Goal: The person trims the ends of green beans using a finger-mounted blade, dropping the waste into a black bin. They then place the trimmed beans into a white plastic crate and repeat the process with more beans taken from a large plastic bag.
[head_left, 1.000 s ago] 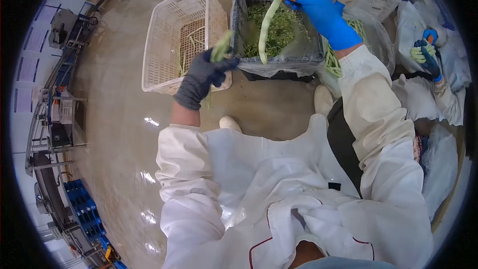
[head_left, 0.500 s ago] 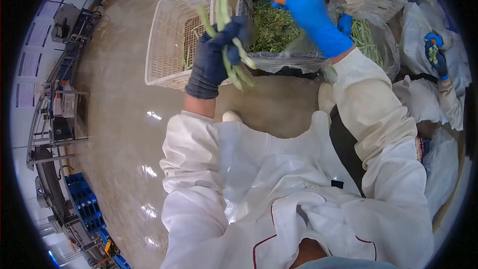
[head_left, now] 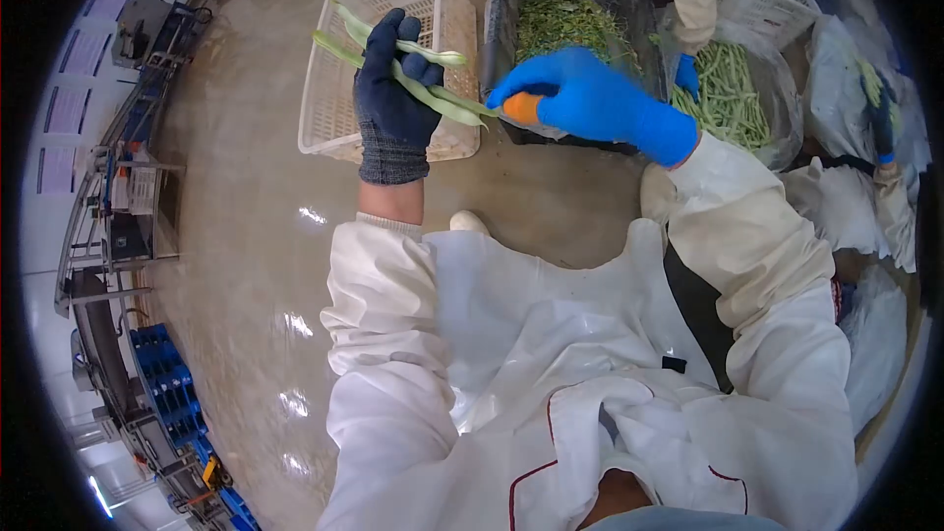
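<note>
My left hand [head_left: 395, 103], in a dark glove, is closed round several long green beans [head_left: 438, 103] that stick out on both sides of it. In my right hand [head_left: 590, 98], in a blue glove, is a tool with an orange handle [head_left: 521, 108]; its tip is at the right ends of the beans, too small to make out. Behind my left hand stands a white slatted crate [head_left: 329, 88]. A black crate [head_left: 503, 20] lined with plastic, holding green trimmings [head_left: 570, 25], is beyond my right hand.
At the right, a co-worker's blue-gloved hand [head_left: 686, 77] reaches into a clear bag of green beans [head_left: 728, 93]. Another co-worker's dark-gloved hand [head_left: 880, 113] is farther right, near plastic bags [head_left: 870, 334]. Metal equipment [head_left: 98, 305] and blue pallets [head_left: 165, 383] line the left side.
My right hand has come down and left to the beans' ends. My left hand has moved slightly left, and its beans now lie more level. The far-right co-worker's hand has shifted.
</note>
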`<move>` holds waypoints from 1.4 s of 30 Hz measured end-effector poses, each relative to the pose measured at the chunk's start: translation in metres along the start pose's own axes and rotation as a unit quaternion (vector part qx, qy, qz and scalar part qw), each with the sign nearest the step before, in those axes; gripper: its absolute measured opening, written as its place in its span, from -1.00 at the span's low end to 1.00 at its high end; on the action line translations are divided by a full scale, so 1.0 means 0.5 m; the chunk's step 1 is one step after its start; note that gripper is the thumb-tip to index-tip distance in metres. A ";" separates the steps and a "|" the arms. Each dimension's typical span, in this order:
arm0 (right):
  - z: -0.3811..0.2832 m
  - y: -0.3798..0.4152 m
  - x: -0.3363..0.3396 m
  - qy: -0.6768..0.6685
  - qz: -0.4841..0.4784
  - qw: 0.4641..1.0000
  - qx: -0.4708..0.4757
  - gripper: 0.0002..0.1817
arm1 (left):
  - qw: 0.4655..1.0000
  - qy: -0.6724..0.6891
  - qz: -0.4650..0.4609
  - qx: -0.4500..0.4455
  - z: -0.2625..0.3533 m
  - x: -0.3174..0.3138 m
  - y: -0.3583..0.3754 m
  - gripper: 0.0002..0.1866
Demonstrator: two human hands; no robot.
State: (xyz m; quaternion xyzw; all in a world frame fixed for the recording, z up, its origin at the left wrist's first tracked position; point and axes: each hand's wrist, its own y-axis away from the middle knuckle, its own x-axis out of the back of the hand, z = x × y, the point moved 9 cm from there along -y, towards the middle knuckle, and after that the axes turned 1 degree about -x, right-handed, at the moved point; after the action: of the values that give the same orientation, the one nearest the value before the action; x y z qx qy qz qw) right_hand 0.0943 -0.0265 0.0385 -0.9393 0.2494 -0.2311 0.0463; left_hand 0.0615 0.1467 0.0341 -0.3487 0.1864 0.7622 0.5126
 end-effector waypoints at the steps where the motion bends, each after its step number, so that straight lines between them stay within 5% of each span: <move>1: -0.001 0.003 -0.008 0.012 -0.009 1.000 -0.018 -0.75 | 1.000 0.010 -0.002 0.000 -0.001 0.002 -0.001 -0.72; 2: -0.017 0.003 -0.015 0.032 0.024 0.997 0.069 -0.74 | 1.000 0.019 -0.004 0.000 -0.002 0.005 -0.002 -0.72; 8: -0.027 0.005 -0.044 0.093 0.050 0.992 0.071 -0.76 | 0.997 0.059 -0.040 -0.003 -0.007 -0.003 -0.005 -0.69; 11: -0.048 0.012 -0.050 0.168 0.080 0.975 0.124 -0.80 | 0.999 0.032 0.021 -0.001 -0.015 -0.003 0.006 -0.67; 14: -0.096 0.025 -0.088 0.324 0.027 0.908 0.266 -0.80 | 0.995 0.021 -0.049 0.084 -0.044 -0.028 0.013 -0.67; 19: 0.021 0.010 0.167 0.174 0.322 0.930 0.038 -0.63 | 0.988 0.067 -0.122 0.067 -0.017 -0.049 0.025 -0.61; 22: -0.008 0.026 0.190 0.467 0.344 0.809 0.099 -0.58 | 0.983 0.112 -0.143 0.036 0.010 -0.044 0.023 -0.60; 25: 0.013 0.020 0.114 0.205 0.218 0.943 0.148 -0.61 | 0.979 0.120 -0.162 0.030 0.015 -0.032 0.014 -0.61; 28: 0.036 0.003 0.010 -0.003 -0.032 0.999 -0.022 -0.60 | 0.986 0.096 -0.133 0.029 0.011 -0.039 0.014 -0.64; 35: -0.001 0.008 -0.044 0.072 -0.051 0.996 -0.013 -0.76 | 0.998 0.027 -0.055 0.007 0.002 -0.037 0.018 -0.62; 41: -0.090 0.038 -0.116 0.301 -0.034 0.914 0.269 -0.90 | 0.997 -0.007 -0.058 0.052 -0.032 -0.053 0.033 -0.57; 42: -0.085 0.033 -0.099 0.330 0.004 0.909 0.254 -0.90 | 0.994 -0.011 -0.079 0.075 -0.041 -0.058 0.036 -0.57</move>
State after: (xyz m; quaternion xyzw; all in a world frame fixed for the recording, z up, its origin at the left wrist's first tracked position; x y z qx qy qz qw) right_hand 0.0293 -0.0152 0.0527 -0.7650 0.1870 -0.5831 0.1996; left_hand 0.0589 0.1074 0.0398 -0.3143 0.2094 0.7073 0.5976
